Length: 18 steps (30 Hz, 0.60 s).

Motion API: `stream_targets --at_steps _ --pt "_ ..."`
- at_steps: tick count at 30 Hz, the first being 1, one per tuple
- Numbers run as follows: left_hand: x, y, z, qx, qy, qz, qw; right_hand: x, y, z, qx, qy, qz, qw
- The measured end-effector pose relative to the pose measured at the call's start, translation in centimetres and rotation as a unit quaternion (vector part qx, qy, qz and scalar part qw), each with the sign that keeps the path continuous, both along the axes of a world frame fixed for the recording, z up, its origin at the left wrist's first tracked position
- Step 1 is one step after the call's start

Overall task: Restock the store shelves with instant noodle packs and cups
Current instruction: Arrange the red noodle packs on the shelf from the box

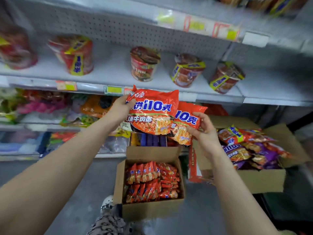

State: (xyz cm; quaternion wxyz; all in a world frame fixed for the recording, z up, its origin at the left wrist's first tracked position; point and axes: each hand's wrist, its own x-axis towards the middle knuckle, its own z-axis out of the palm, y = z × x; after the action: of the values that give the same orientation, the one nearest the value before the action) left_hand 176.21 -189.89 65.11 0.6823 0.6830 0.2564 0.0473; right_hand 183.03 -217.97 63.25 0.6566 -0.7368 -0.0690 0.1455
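Observation:
My left hand [121, 108] grips the left edge of an orange instant noodle pack [152, 111], held up in front of the shelf edge. A second orange pack [187, 122] sits partly behind it, and my right hand [204, 131] holds it by its right side. Below them on the floor stands an open cardboard box [182, 180] filled with several rows of the same orange packs. Several noodle cups [144, 64] stand spaced along the grey shelf [111, 68] above the packs.
A larger open carton [264, 179] at the right holds mixed orange and purple noodle packs. Lower shelves at the left carry assorted colourful snack bags [42, 102]. Price tags line the shelf edges. My patterned trouser leg and shoe [107, 203] are by the small box.

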Motion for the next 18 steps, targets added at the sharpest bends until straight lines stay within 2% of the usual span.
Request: stream_targets --at_steps 8,18 --pt "-1.3 2.8 8.8 0.055 -0.099 0.049 0.992 1.9 2.9 8.5 0.025 -0.085 0.061 0.994" --pt "-3.3 6.9 16.6 0.092 -0.161 0.086 0.979 3.7 6.6 16.6 0.042 -0.171 0.108 0.978"
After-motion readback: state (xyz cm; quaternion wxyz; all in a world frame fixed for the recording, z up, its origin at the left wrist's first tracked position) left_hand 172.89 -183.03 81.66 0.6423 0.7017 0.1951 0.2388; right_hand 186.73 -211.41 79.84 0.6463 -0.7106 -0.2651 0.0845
